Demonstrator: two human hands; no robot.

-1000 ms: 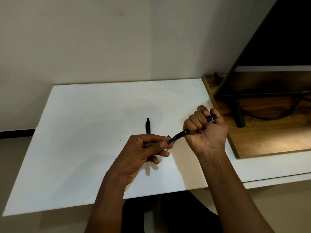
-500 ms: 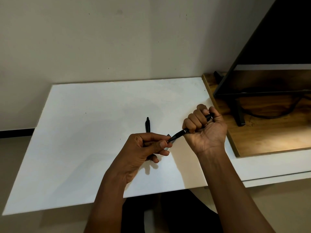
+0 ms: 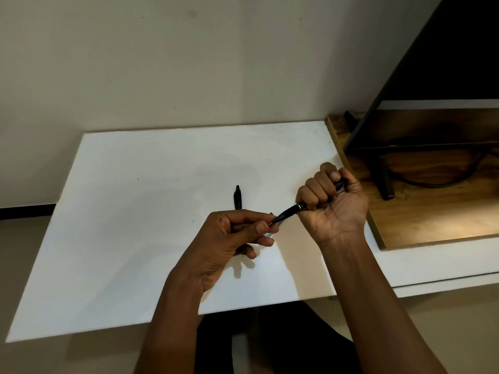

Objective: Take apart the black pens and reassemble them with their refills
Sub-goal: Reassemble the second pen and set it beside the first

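Observation:
My right hand [image 3: 332, 203] is fisted around the barrel of a black pen [image 3: 289, 211] that slants down to the left. The pen's thin tip end meets the thumb and forefinger of my left hand [image 3: 237, 233], which pinch it; whether that is the refill or the pen's point I cannot tell. A small dark piece pokes out under my left fingers. A second black pen [image 3: 237, 197] lies upright on the white board [image 3: 135, 225], just beyond my left hand, partly hidden by it.
The white board lies on a white table [image 3: 432, 263]. To the right sits a wooden board [image 3: 432, 217] bearing a black monitor stand [image 3: 383, 182] and a cable. A beige wall rises behind. My dark-clothed lap shows below the board's front edge.
Both hands keep nearly the same grip on the pen; the view has shifted slightly, and no part has visibly come apart.

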